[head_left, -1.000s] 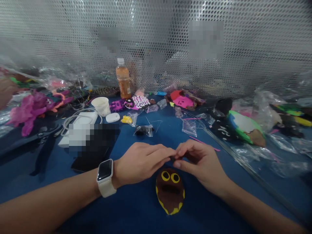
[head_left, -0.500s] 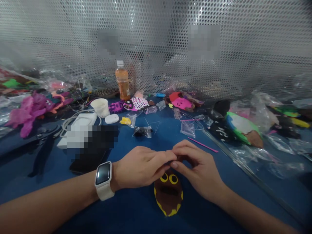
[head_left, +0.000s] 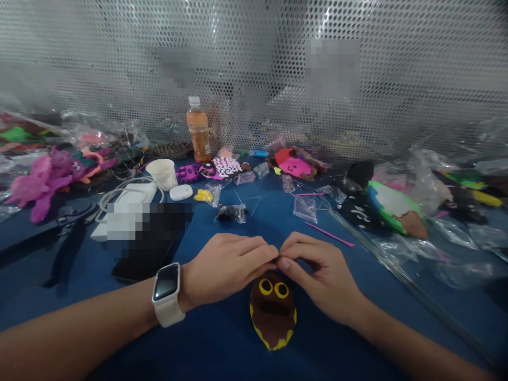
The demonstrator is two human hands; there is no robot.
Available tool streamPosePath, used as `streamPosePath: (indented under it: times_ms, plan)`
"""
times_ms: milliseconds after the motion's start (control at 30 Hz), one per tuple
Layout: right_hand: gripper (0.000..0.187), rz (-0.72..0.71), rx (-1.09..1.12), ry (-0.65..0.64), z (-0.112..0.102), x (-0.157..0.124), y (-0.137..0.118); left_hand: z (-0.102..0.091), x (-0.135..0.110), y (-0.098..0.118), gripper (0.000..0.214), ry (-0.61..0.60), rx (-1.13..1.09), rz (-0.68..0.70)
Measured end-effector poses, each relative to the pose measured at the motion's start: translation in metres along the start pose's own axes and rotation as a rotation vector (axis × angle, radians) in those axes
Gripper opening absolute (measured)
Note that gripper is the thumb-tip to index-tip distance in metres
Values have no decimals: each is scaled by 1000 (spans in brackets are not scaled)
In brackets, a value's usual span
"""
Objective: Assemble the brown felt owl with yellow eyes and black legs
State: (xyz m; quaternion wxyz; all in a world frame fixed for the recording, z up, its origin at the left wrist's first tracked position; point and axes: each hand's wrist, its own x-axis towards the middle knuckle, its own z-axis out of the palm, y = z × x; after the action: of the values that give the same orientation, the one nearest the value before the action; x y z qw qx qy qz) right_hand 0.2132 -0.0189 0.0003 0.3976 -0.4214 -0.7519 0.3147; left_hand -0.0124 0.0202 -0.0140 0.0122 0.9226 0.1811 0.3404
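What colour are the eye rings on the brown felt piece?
Yellow, on the brown felt piece; head view shows it best.

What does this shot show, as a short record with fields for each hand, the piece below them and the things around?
Left hand: fingertips pinched, meeting the other hand's; white watch on the wrist
Right hand: fingertips pinched; anything between them is too small to tell
Below hands: brown felt face with yellow eyes, flat on the blue table
Behind: pink stick, white cup, orange drink bottle
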Motion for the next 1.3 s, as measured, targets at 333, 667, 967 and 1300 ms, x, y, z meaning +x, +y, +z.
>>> streamPosePath:
  times_ms: [333, 667, 967, 1300]
  plan:
    - [13, 89, 23, 14, 3, 1, -1, 2, -2, -1, 18, -31, -65, -78]
    - [14, 160, 163, 102, 4, -7, 7, 0, 1, 1, 9, -1, -7, -92]
    - [15, 164, 35, 238, 1, -4, 5, 3, -1, 0, 10, -40, -27, -132]
    - [27, 103, 66, 214, 1, -3, 4, 3, -1, -1, 11, -27, -59, -152]
